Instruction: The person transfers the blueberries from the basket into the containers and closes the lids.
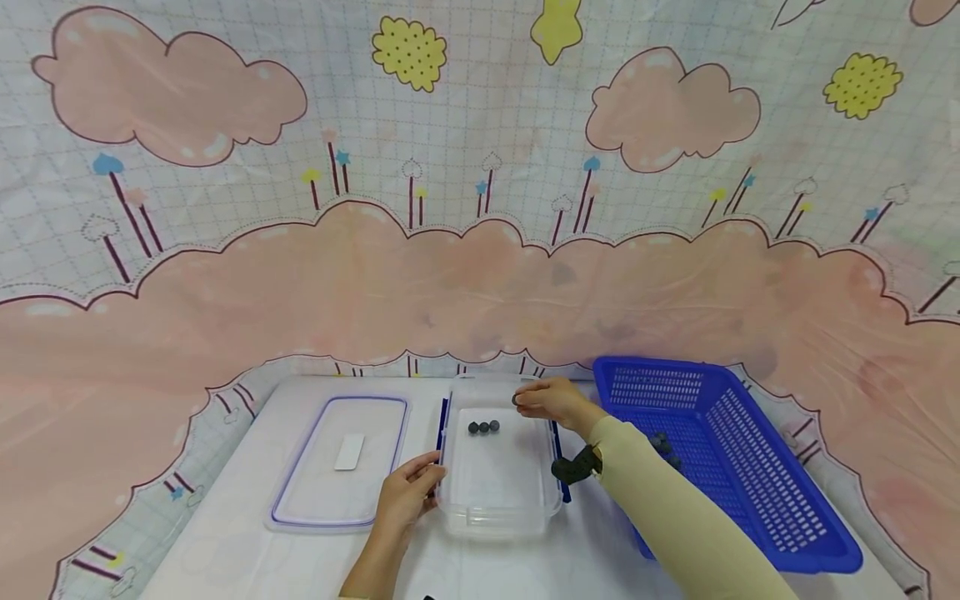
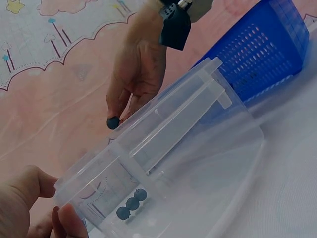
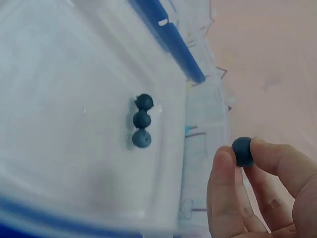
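Note:
A clear plastic storage box (image 1: pixel 498 521) with blue side clips stands open at the middle of the table. Inside it, three blueberries (image 3: pixel 142 120) sit touching in a row near the far end. Between thumb and fingertips my right hand (image 1: pixel 555 404) pinches another blueberry (image 3: pixel 242 151), raised above the box's far right part. My left hand (image 1: pixel 405 492) grips the box's left side by the clip, its fingers (image 2: pixel 37 183) at the wall. More blueberries (image 1: pixel 663 446) lie in the blue basket (image 1: pixel 780 467), partly hidden by the right forearm.
Left of the box lies a clear lid (image 1: pixel 311 475) with a blue seal and a white rectangle (image 1: pixel 349 452) on it. The basket stands close on the right. A patterned cloth (image 1: pixel 450 283) hangs behind the white table (image 1: pixel 225 533).

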Demonstrator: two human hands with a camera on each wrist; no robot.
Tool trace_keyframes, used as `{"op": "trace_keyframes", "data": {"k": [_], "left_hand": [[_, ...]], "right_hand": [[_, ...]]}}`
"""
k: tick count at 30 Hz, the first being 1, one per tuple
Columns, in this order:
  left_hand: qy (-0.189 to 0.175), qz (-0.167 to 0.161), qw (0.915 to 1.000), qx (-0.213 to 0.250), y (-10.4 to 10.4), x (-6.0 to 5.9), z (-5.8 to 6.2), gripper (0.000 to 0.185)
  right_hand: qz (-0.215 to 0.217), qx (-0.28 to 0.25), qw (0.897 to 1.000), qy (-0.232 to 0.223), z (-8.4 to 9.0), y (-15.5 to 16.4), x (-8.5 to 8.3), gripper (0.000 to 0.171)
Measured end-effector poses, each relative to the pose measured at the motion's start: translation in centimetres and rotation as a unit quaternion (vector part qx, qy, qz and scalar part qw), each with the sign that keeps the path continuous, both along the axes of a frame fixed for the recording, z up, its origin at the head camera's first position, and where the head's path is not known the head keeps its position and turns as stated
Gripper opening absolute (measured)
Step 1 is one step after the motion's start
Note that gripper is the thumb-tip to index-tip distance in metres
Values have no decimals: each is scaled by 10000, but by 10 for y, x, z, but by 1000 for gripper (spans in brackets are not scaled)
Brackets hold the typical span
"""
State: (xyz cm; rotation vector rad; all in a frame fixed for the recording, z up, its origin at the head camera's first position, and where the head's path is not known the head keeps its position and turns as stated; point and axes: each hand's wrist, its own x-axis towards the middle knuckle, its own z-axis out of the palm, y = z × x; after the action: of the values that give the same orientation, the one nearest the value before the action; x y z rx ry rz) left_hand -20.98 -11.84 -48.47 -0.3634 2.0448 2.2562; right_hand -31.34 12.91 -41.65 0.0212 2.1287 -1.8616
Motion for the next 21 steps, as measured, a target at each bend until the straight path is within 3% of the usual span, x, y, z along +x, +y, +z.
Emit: {"op": "trace_keyframes", "data": {"k": [11, 21], "left_hand": [[-21, -12, 10000, 42, 0, -1, 2, 45], [-70, 4, 10000, 66, 0, -1, 0, 44]], "right_hand": [[-531, -23, 9985, -123, -14, -24, -2, 23], [-747, 806, 9934, -332, -24, -44, -2, 22]]}}
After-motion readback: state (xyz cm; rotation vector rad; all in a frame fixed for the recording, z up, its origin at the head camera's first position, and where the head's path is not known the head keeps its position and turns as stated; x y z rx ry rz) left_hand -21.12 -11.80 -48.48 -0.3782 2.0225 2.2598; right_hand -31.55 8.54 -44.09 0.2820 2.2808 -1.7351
